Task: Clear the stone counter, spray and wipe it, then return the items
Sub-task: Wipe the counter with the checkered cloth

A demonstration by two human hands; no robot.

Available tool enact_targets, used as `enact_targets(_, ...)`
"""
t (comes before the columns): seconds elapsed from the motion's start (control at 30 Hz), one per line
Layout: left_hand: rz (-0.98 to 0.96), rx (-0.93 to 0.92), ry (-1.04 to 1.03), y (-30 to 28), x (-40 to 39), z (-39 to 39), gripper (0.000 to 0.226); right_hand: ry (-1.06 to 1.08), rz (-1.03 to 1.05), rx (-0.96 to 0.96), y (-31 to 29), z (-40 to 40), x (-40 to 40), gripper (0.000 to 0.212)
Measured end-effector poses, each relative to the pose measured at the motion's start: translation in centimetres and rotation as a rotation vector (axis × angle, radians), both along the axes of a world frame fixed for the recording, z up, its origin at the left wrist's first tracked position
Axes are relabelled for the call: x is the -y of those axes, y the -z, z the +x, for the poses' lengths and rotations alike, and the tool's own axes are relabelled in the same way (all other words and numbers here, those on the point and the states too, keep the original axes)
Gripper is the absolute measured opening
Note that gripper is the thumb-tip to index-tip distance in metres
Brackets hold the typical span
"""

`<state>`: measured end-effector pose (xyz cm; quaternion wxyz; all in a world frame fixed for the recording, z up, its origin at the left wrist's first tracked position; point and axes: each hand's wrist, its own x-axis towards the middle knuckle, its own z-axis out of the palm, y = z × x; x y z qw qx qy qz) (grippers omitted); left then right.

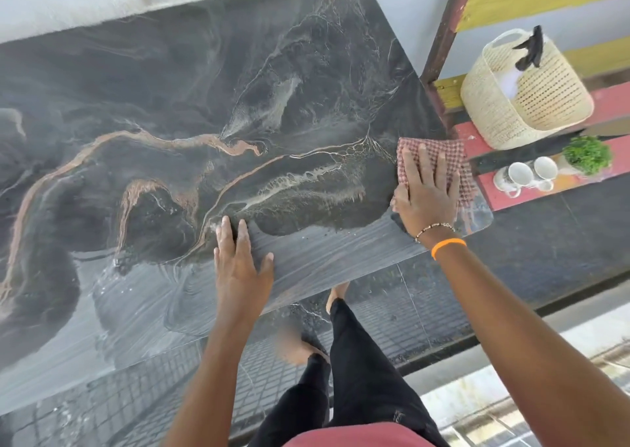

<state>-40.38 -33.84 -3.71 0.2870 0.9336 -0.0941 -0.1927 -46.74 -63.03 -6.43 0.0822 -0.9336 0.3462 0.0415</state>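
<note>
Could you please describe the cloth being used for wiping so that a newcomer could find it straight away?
Start at the dark veined stone counter and follow it to its right end. There the right hand lies flat, fingers spread, on the cloth. It is the only fabric on the stone, red-and-white checked, unlike the cream basket beyond it.

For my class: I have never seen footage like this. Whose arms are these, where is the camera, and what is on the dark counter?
A person wears the camera on their head, looking down at their own arms. The right hand presses a checked cloth flat on the stone counter, near its right edge. The left hand rests open on the counter, holding nothing. Only the cloth lies on the stone. To the right, off the counter, stand a woven basket, two white mugs and a green plant.
</note>
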Motion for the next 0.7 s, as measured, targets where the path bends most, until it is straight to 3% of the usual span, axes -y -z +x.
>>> enact_targets(0.33, -0.326, 0.106, -0.21, -1.0, -4.3, -0.2, 0.052, -0.322, 0.026, -0.035, -0.3, 4.0, -14.6, 0.069)
enact_targets(0.57, -0.365, 0.101, -0.417, -1.1, -10.1, 0.1, 0.061, -0.645, 0.05, -0.056, -0.7, 6.6, -24.5, 0.065)
enact_targets(0.7, -0.336, 0.085, -0.453, -1.3, -13.3, 0.2, 0.068, -0.782, -0.015, -0.009, -1.1, 7.3, -22.8, 0.06)
